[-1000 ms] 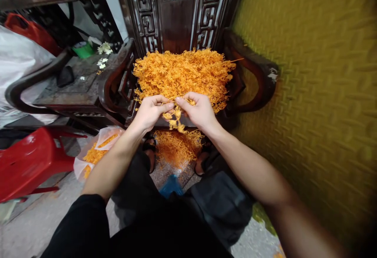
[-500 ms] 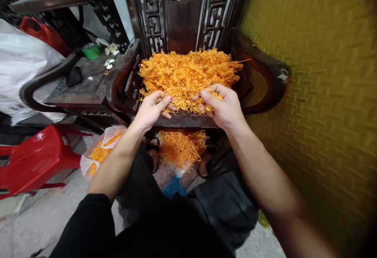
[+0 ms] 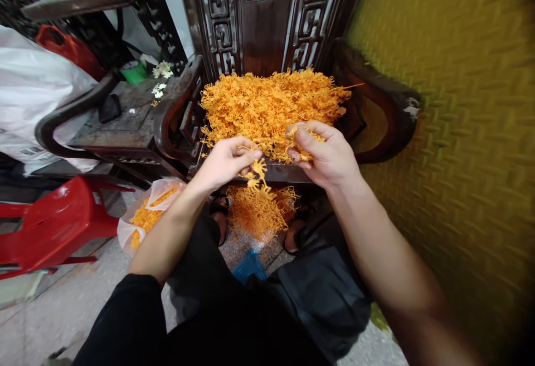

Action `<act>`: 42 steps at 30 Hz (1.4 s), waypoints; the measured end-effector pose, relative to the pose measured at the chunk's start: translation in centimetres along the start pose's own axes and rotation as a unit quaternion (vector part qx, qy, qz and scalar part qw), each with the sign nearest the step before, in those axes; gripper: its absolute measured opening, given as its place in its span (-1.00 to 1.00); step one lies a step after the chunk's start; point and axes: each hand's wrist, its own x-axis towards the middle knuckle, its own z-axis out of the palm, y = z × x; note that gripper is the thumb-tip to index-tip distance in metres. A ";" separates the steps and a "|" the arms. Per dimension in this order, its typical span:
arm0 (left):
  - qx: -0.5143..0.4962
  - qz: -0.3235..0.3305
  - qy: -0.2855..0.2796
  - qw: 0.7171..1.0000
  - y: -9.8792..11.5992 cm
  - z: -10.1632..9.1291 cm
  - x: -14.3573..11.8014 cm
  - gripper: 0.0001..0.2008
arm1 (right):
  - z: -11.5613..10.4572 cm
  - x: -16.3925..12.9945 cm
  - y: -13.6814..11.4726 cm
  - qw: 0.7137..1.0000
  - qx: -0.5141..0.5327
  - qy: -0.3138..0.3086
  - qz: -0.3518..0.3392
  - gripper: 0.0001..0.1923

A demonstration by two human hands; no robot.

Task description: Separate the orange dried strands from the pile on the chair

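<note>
A large heap of orange branching plastic-like pieces (image 3: 271, 101) covers the seat of a dark carved wooden chair (image 3: 263, 43). In front of the heap my left hand (image 3: 228, 162) pinches one orange branching piece (image 3: 258, 176), which hangs down past the seat's front edge. My right hand (image 3: 328, 151), a little to the right, is closed around a small bunch of the same orange pieces (image 3: 309, 137). Below the seat, between my feet, lies a pile of thin orange strands (image 3: 261, 210). What exactly the pieces are made of I cannot tell.
On the left, a pinkish plastic bag (image 3: 129, 229) holds more orange pieces, beside a red plastic stool (image 3: 58, 224). A second wooden chair (image 3: 121, 132) bears a green tape roll (image 3: 134, 72). A yellow textured surface (image 3: 451, 104) borders the right side. Blue plastic (image 3: 249, 266) lies on the floor.
My left hand has moved slightly right and down, and an orange piece now dangles clearly from its fingers. My right hand has shifted a little right, still gripping its bunch. The view has shifted slightly.
</note>
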 end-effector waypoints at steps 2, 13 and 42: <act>0.021 -0.001 -0.027 0.999 -0.2 0.9 -0.1 -0.62 | 0.5 0.0 0.4 1.000 -0.006 0.016 -0.015 -0.43; 0.088 0.035 -0.014 0.995 -0.1 3.1 0.3 -0.71 | 1.7 0.3 1.3 0.973 -0.171 0.060 -0.144 -0.59; 0.053 0.063 -0.009 0.997 -1.5 -0.1 1.2 -0.54 | 1.5 -0.4 3.3 0.979 -0.198 0.009 -0.056 -0.59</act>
